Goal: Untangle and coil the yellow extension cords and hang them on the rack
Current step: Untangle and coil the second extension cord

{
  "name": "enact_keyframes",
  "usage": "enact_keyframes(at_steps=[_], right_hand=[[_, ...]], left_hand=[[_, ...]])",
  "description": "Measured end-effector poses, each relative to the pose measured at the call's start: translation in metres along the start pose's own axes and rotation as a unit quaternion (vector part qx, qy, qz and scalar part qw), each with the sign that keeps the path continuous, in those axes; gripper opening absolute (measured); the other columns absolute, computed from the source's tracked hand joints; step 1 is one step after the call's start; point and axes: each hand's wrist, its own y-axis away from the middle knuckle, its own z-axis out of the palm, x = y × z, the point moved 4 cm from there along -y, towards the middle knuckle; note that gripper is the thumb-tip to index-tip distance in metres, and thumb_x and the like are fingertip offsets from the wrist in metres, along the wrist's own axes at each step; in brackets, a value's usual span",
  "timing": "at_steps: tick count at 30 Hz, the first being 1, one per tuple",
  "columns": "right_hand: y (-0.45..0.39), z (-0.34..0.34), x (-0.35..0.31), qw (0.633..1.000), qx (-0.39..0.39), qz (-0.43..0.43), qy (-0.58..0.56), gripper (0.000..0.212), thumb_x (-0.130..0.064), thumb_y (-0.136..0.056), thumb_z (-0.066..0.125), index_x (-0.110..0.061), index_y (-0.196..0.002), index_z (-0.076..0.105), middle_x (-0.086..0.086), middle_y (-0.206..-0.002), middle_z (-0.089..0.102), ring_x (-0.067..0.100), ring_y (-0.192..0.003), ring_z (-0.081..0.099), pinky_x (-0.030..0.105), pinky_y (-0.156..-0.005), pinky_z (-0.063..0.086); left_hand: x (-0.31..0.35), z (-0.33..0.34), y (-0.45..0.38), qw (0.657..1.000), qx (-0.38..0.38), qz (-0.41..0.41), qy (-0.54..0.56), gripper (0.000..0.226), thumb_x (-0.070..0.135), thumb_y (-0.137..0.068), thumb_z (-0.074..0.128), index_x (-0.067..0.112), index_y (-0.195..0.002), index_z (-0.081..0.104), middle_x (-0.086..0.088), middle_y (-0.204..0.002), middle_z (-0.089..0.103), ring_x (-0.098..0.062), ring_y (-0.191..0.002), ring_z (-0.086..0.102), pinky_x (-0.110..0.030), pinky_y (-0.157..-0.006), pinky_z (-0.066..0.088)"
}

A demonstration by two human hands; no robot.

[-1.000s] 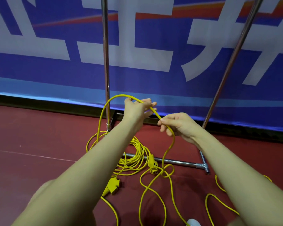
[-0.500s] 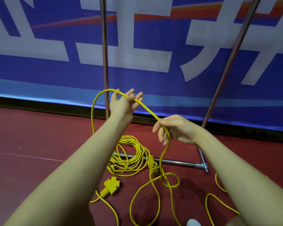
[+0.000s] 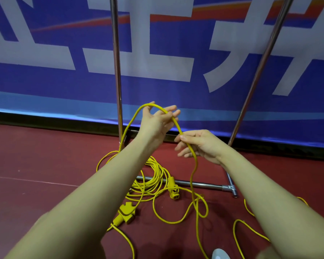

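I see both hands up in front of the rack (image 3: 117, 75), w/ one yellow cord (image 3: 176, 124) arched between them. Left hand (image 3: 156, 121) has fingers spread and fairly straight, cord draped over them near the tips, not gripped as far as I can tell. Right hand (image 3: 198, 144) just below and to the right of it, pinching the same cord btwn thumb and forefinger, other fingers loosely splayed. From the right hand the cord drops straight to the red floor (image 3: 36, 161) and loops there. Below the left forearm lies a loose coiled bundle (image 3: 153, 176), touching the rack's bottom bar (image 3: 204, 184). A socket end (image 3: 173, 191) sits below the right hand; a multi-outlet block (image 3: 126, 212) under the left forearm. Blue banner (image 3: 45, 81) behind the hands.
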Motion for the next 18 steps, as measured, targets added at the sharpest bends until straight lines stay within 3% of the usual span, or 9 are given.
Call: enact_keyframes(at_steps=[3, 6, 11, 15, 18], right_hand=[[0.002, 0.004, -0.006, 1.000, -0.027, 0.002, -0.009, 0.028, -0.023, -0.098, 0.044, -0.007, -0.090, 0.065, 0.007, -0.068, 0.070, 0.021, -0.066, 0.070, 0.024, -0.063, 0.055], [0.006, -0.001, -0.005, 0.999, -0.046, 0.022, 0.017, 0.035, -0.026, -0.097, 0.043, -0.002, -0.083, 0.064, 0.011, -0.065, 0.068, 0.025, -0.068, 0.068, 0.026, -0.067, 0.055], [0.006, -0.012, 0.002, 0.999, -0.024, 0.020, 0.027, 0.023, -0.013, -0.096, 0.046, -0.003, -0.086, 0.065, 0.007, -0.070, 0.070, 0.021, -0.068, 0.070, 0.024, -0.066, 0.055], [0.002, -0.006, 0.003, 0.999, -0.002, 0.012, 0.042, 0.020, -0.014, -0.095, 0.051, -0.005, -0.085, 0.065, 0.007, -0.069, 0.071, 0.020, -0.064, 0.070, 0.025, -0.064, 0.055], [0.002, -0.002, -0.001, 0.999, 0.005, -0.002, 0.043, 0.018, -0.015, -0.093, 0.053, -0.007, -0.085, 0.067, 0.007, -0.071, 0.072, 0.018, -0.062, 0.069, 0.024, -0.062, 0.052]], left_hand=[[0.011, -0.005, -0.007, 0.998, 0.016, 0.018, 0.050, 0.052, -0.015, -0.092, 0.041, 0.019, -0.127, 0.025, -0.015, -0.103, 0.062, -0.025, -0.084, 0.068, -0.035, -0.079, 0.056], [0.028, -0.009, -0.013, 0.993, 0.028, 0.060, 0.099, 0.061, -0.015, -0.092, 0.041, 0.019, -0.138, 0.019, -0.016, -0.105, 0.061, -0.027, -0.085, 0.067, -0.035, -0.078, 0.056], [0.034, -0.034, -0.021, 0.985, 0.088, 0.062, 0.138, 0.063, -0.014, -0.092, 0.045, 0.006, -0.144, 0.017, -0.018, -0.104, 0.063, -0.027, -0.086, 0.068, -0.034, -0.076, 0.058], [0.018, -0.018, -0.009, 0.998, 0.036, -0.009, 0.056, 0.048, -0.007, -0.089, 0.054, 0.011, -0.127, 0.031, -0.014, -0.106, 0.064, -0.027, -0.083, 0.068, -0.037, -0.076, 0.056], [0.006, -0.005, 0.004, 1.000, -0.016, -0.008, -0.023, 0.046, -0.011, -0.088, 0.053, 0.012, -0.123, 0.032, -0.015, -0.106, 0.065, -0.027, -0.085, 0.068, -0.037, -0.081, 0.055]])
